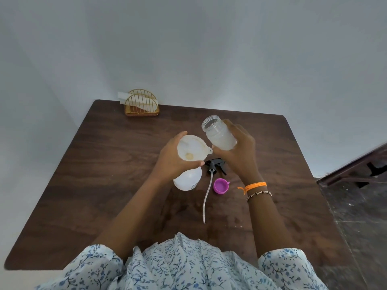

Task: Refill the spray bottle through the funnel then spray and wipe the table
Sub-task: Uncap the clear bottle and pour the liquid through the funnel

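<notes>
Head view: left hand (173, 158) wraps the funnel (191, 147), steadying it in the spray bottle (187, 178) on the counter (104, 164). Right hand (238, 151) clasps the open jar (218, 133), tilted twd funnel, ready to pour. Trigger head (214, 166) and purple cap (221, 186) lie nearby.

We are looking at a matt wood-grain table (104, 185), a translucent plastic funnel (191, 148) — a clear jar (217, 132), perhaps plastic — and a gold wire holder (142, 105).
</notes>
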Demonstrator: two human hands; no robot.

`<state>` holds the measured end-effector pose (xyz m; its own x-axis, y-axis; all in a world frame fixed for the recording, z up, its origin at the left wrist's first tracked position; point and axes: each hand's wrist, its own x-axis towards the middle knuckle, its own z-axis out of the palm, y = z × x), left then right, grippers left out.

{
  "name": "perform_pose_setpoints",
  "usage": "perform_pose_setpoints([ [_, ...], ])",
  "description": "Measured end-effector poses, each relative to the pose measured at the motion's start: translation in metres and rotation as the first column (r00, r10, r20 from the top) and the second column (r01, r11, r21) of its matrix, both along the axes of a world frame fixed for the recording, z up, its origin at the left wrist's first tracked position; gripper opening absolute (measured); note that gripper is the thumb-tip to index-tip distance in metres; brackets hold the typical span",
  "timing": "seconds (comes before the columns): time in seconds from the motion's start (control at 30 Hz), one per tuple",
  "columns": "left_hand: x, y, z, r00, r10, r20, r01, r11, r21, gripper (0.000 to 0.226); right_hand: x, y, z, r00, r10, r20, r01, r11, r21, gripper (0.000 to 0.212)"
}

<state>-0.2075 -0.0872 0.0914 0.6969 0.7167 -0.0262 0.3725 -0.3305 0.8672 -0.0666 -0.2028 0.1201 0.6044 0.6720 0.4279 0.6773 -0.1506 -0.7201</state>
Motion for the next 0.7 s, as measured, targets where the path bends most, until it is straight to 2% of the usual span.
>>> perform_pose_setpoints([
  [0.37,0.0006,-0.0002,-0.0047,1.000,0.003,0.011,-0.003,1.000,-0.010,0.094,0.0047,-0.0044,0.0009,0.986,0.038,0.161,-0.026,0.997,-0.076,0.067],
  [0.7,-0.0014,-0.0032,-0.0017,0.998,0.016,0.053,-0.016,1.000,-0.001,0.089,0.0063,-0.0039,-0.0034,0.977,0.087,0.195,-0.067,0.992,-0.107,0.064],
])
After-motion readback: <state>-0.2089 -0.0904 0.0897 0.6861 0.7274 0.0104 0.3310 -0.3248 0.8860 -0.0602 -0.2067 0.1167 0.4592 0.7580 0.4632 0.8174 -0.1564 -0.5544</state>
